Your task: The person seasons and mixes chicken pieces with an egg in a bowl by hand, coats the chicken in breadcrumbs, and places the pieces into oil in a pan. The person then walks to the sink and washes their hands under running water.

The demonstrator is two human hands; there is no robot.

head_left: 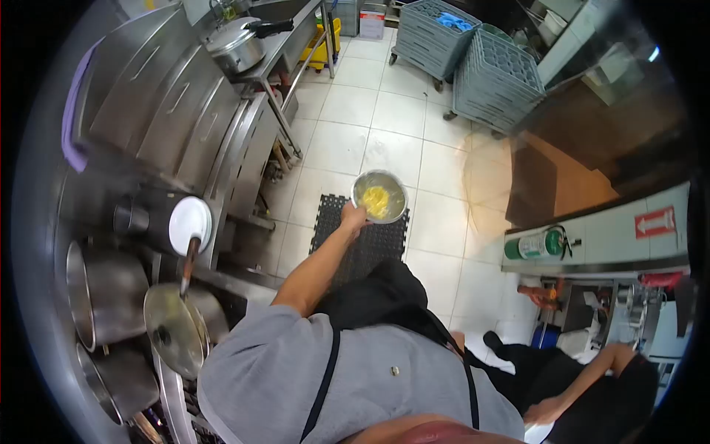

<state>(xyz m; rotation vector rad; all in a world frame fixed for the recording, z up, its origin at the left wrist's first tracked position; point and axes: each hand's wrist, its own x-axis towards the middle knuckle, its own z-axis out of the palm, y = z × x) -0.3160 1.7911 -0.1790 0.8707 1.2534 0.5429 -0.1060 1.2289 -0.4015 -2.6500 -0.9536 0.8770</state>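
My left hand [354, 217] grips the near-left rim of a round metal bowl [400, 206], with the arm stretched out ahead of me. In the bowl lies a lumpy, soft yellow food [375, 200]; its exact kind I cannot make out. The bowl is held in the air over a black rubber mat [362, 248] on the tiled floor. My right hand does not show; its side is hidden by my body and apron.
Left are a pressure cooker [235, 46], steel drawers [159, 89], a lidded pan [175, 337] and large pots [111, 292]. Grey dish racks [497, 81] on wheels stand ahead right. A fire extinguisher [536, 245] is at right; a co-worker's hand [546, 411] is close by.
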